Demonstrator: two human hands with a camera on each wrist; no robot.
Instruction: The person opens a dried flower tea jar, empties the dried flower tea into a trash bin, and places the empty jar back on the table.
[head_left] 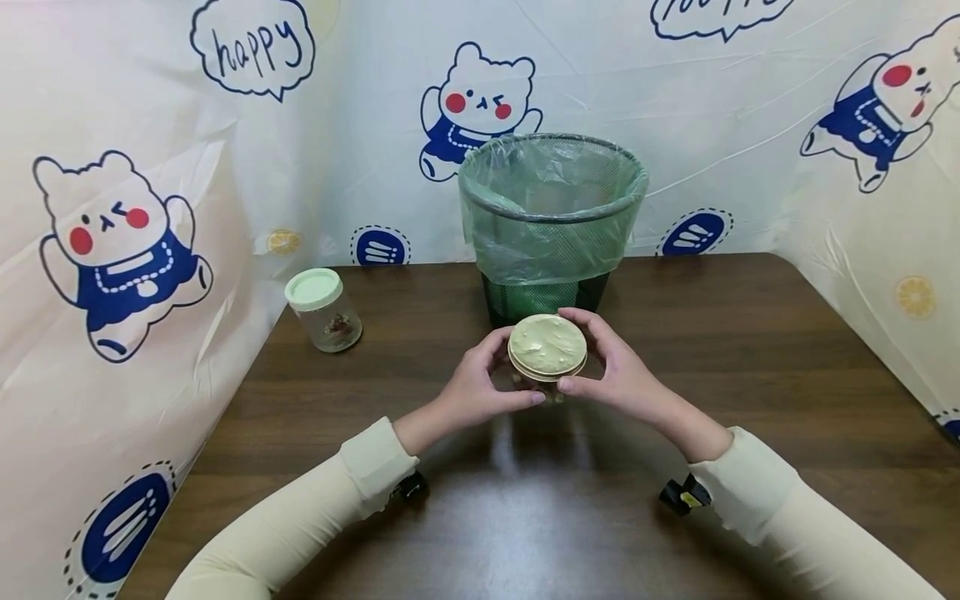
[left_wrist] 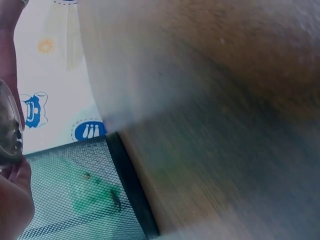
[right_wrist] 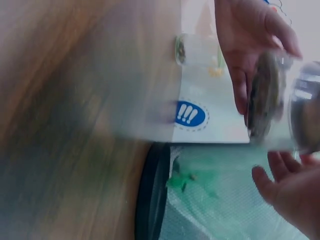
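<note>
- As pale cream sleeves [head_left: 277,521] are stretched forward over the dark brown wood-grain table [head_left: 487,542], small black wrist devices [head_left: 684,495] are carried beneath the cuffs, presumably to be kept clear of the fingers.
- By the left hand [head_left: 491,379], the body of a clear round jar with a glossy pale gold lid [head_left: 547,348] is held from the side; the fingers are parted only by the jar's width and curled behind it, with the thumb laid along the near side, so the weight seems to be borne there.
- By the right hand [head_left: 611,362], the same jar is gripped near its lid, with the thumb and fingers bent round opposite edges; the jar is likely steadied by this two-sided hold.
- The held jar is kept raised above the table, lid upward, in front of the bin; brownish contents [right_wrist: 261,100] are shown low inside, too blurred to be identified.
- To the left, well apart, a clear jar with a pale green lid [head_left: 324,312] is stood upright, untouched.
- Behind the hands, a black mesh bin [head_left: 501,302] is placed; a translucent green liner bag [head_left: 555,250] is folded over its rim, probably so that it stays put.
- Farthest back, a white cartoon-printed curtain [head_left: 375,158] is hung.
</note>
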